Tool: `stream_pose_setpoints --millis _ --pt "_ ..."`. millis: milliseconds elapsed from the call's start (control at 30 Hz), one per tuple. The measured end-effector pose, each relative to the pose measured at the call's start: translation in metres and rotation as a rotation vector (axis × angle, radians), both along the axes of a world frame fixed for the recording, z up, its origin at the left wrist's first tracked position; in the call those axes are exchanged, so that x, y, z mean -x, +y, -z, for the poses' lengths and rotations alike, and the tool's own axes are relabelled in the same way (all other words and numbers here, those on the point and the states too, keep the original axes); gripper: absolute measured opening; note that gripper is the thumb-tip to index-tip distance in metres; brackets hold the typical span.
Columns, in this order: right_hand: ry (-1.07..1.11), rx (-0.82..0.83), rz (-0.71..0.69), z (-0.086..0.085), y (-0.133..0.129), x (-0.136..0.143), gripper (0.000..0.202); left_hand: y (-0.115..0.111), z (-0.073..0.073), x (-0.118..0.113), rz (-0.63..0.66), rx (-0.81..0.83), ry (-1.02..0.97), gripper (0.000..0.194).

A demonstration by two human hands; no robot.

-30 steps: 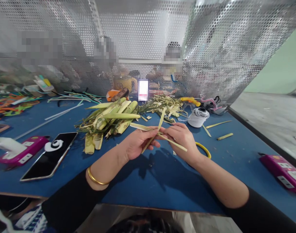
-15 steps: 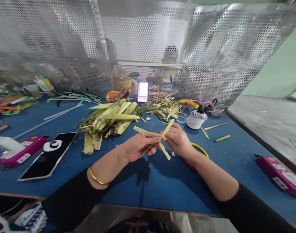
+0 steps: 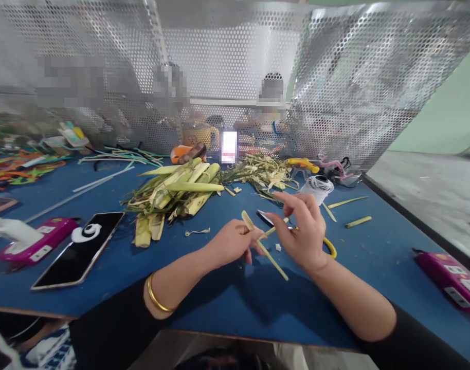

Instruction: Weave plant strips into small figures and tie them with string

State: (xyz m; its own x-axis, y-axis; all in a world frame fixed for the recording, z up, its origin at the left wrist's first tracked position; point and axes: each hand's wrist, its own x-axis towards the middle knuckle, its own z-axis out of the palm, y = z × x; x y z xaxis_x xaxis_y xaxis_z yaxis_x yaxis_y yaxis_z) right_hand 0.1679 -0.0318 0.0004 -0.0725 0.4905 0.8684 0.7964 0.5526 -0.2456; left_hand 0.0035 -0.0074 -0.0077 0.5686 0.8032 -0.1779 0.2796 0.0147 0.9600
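Two pale green leaf strips (image 3: 273, 262) cross each other, pinched at the crossing by my left hand (image 3: 235, 241), which wears a gold bangle at the wrist. One strip slants down to the right; the other points toward my right hand. My right hand (image 3: 302, 231) is raised beside the strips, thumb and index finger spread apart, holding nothing. Under and behind it lie scissors with yellow handles (image 3: 330, 248), partly hidden by the hand. A pile of green husks (image 3: 181, 190) lies beyond my left hand.
On the blue table (image 3: 127, 272) lie a black phone (image 3: 73, 257), purple power strips (image 3: 53, 234) at both sides, and a white thread spool (image 3: 318, 189). Leaf scraps (image 3: 266, 172) lie before a perforated metal screen (image 3: 231, 56), with people behind it.
My right hand has let go of the strips, opened and moved right. The strips in my left hand have turned. The scissors' blades now show beside my right hand.
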Motion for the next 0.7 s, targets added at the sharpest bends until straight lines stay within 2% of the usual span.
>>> stream_pose_setpoints --millis 67,133,200,267,367,433,500,600,700 --pt "-0.084 0.088 -0.06 0.001 -0.001 0.003 0.029 -0.002 0.005 -0.001 0.058 -0.05 0.055 0.033" --pt "-0.12 0.263 -0.172 0.001 0.0 0.007 0.021 -0.003 0.009 -0.002 0.1 -0.094 0.126 0.038" --pt "-0.055 0.415 -0.288 0.0 0.0 0.009 0.013 -0.003 0.01 -0.002 0.104 -0.097 0.169 0.038" --pt "0.069 0.47 -0.339 0.0 0.0 0.01 0.02 -0.002 0.007 -0.003 0.079 -0.064 0.138 0.035" --pt "0.164 0.419 -0.257 -0.001 -0.001 0.009 0.017 0.002 0.0 -0.002 -0.05 0.027 -0.001 0.032" --pt "0.055 0.347 -0.169 0.001 -0.001 0.007 0.016 0.006 -0.004 -0.001 -0.168 0.103 -0.104 0.026" --pt "-0.147 0.257 -0.101 0.002 -0.001 0.007 0.02 0.008 -0.004 -0.001 -0.234 0.196 -0.197 0.021" --pt "-0.346 0.159 -0.043 0.004 -0.002 0.009 0.025 0.009 -0.001 -0.002 -0.241 0.361 -0.328 0.016" --pt "-0.34 0.121 0.0 0.007 -0.002 0.01 0.021 0.009 0.0 -0.002 -0.222 0.449 -0.447 0.013"
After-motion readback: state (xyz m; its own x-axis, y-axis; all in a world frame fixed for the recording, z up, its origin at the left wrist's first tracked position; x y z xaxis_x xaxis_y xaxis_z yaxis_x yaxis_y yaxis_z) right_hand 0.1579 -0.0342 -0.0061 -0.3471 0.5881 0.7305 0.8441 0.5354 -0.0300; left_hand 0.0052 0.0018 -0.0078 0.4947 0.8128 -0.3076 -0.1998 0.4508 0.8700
